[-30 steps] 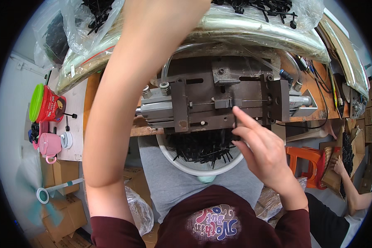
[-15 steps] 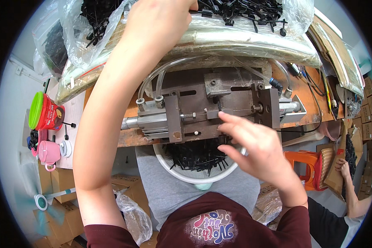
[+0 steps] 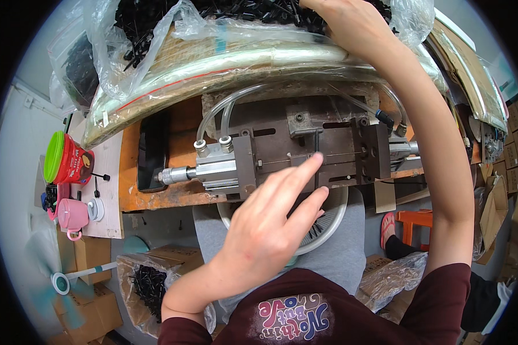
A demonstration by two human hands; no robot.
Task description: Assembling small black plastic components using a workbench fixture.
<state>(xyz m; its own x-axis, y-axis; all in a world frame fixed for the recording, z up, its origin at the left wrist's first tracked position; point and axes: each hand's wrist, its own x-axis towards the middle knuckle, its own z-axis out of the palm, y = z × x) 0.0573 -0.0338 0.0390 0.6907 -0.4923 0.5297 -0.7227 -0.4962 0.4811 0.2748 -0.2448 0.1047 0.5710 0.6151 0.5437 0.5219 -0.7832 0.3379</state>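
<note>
My left hand [image 3: 265, 224] is at the metal fixture [image 3: 334, 156], its index finger and thumb around a thin black plastic rod-like part [image 3: 317, 141]. That part stands at the fixture's middle, below a small metal block [image 3: 300, 122]; its lower end is partly behind the fingers. My right hand [image 3: 354, 29] reaches far forward over a heap of black plastic parts [image 3: 259, 12]. Its fingertips are at the picture's upper edge among the parts, so what they grip is hidden. In my lap, under the fixture, sits a white basket [image 3: 341, 215] with black parts in it.
Clear air hoses [image 3: 213, 112] arch over the fixture, with a cylinder [image 3: 216, 169] at its left. A dark phone [image 3: 152, 146] lies on the bench. Further left are a red bucket [image 3: 77, 164] and a pink cup [image 3: 72, 214]. A fan [image 3: 60, 282] and boxes [image 3: 95, 307] stand below.
My hands have swapped places: the left came back from the heap to the fixture, and the right went from the fixture up to the heap. The co-worker's hand at right is out of sight.
</note>
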